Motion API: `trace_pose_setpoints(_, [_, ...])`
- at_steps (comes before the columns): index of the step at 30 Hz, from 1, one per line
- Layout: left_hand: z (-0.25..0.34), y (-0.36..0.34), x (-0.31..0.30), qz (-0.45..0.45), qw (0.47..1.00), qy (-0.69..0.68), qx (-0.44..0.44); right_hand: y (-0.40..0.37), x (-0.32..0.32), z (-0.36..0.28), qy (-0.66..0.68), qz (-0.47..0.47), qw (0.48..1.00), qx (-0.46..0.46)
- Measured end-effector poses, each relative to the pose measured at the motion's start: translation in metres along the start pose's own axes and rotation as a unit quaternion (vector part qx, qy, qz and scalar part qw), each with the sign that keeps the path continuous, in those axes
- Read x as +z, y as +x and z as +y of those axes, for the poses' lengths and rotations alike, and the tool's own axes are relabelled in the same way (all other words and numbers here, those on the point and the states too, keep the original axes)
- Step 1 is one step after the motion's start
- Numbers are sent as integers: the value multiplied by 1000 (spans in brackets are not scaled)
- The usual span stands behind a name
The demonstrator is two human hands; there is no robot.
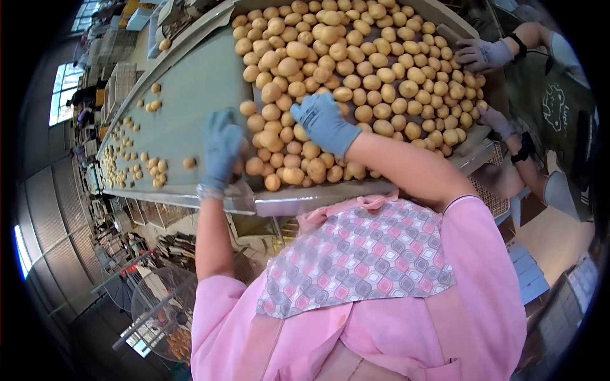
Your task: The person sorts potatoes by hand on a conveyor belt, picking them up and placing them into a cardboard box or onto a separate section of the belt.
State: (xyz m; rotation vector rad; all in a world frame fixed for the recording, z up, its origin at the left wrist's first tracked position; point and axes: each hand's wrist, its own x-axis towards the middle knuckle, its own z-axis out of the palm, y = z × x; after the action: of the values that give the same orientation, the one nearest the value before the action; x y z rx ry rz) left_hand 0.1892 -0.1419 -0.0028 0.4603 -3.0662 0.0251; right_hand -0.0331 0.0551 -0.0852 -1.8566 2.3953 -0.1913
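Note:
A thick layer of round yellow potatoes (pixel 381 76) covers the right part of a conveyor. My right hand (pixel 324 124), in a blue-grey glove, rests over the potatoes at the near left of the pile. Its fingers are curled, and what is under them is hidden. My left hand (pixel 222 149), gloved the same way, is over the near edge where the pile meets the green belt (pixel 197 89). Motion smears its fingers, and a brownish shape beside the palm is too blurred to name. A single potato (pixel 189 163) lies on the belt left of this hand.
Scattered potatoes (pixel 154 166) lie farther along the belt. A metal rim (pixel 298 204) borders the near side. At the right end, a co-worker's gloved hands (pixel 484 54) touch the pile. A large fan (pixel 165 311) stands at lower left, and a crate (pixel 495 181) at right.

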Motion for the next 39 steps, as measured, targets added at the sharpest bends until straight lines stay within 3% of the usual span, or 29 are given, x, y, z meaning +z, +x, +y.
trace_pose_setpoints(1, [-44,-12,9,-32,995,94,16,2,3,12,52,0,998,-34])
trace_pose_setpoints(2, [-41,-15,1,36,991,122,-41,0,6,26,103,3,993,-64])
trace_pose_setpoints(4, [-8,-6,-32,169,960,171,-145,-19,11,50,284,148,943,-95])
trace_pose_setpoints(5, [29,8,-48,176,974,12,-145,-29,14,63,364,216,898,-118])
trace_pose_setpoints(7, [81,10,-45,26,982,-170,-78,-62,3,83,569,204,795,-56])
trace_pose_setpoints(9, [145,7,-40,-49,950,-306,-31,-95,-9,101,726,111,676,64])
trace_pose_setpoints(10, [166,11,-48,-111,957,-267,6,-109,-13,109,769,77,625,110])
trace_pose_setpoints(12, [174,5,-30,-114,971,-197,76,-132,-18,119,792,39,591,149])
trace_pose_setpoints(15, [168,18,-12,-105,972,-144,154,-149,-30,108,750,-15,651,115])
trace_pose_setpoints(18, [153,36,-13,-163,953,-235,96,-144,-38,67,599,-46,798,-53])
trace_pose_setpoints(20, [147,47,-15,-131,953,-264,70,-126,-24,36,422,152,844,-294])
trace_pose_setpoints(22, [124,54,-6,-65,967,-237,72,-112,-15,10,270,133,878,-373])
trace_pose_setpoints(26, [107,56,-17,55,970,-236,5,-89,8,-34,144,113,916,-356])
trace_pose_setpoints(28, [108,53,-17,58,971,-230,-11,-86,6,-41,106,59,926,-357])
trace_pose_setpoints(31, [104,36,-17,79,973,-211,-53,-93,5,-24,267,104,914,-287])
trace_pose_setpoints(32, [105,25,-22,80,976,-194,-60,-101,-10,-14,399,47,897,-187])
trace_pose_setpoints(34, [109,10,-28,91,975,-186,-83,-127,-61,19,620,-72,781,27])
trace_pose_setpoints(36, [117,-5,-31,93,968,-204,-113,-122,-62,73,671,-382,620,142])
trace_pose_setpoints(37, [121,-8,-24,114,967,-212,-89,-116,-39,108,585,-261,765,-60])
trace_pose_setpoints(39, [141,2,-17,102,963,-239,-65,-75,-47,155,650,-120,743,-107])
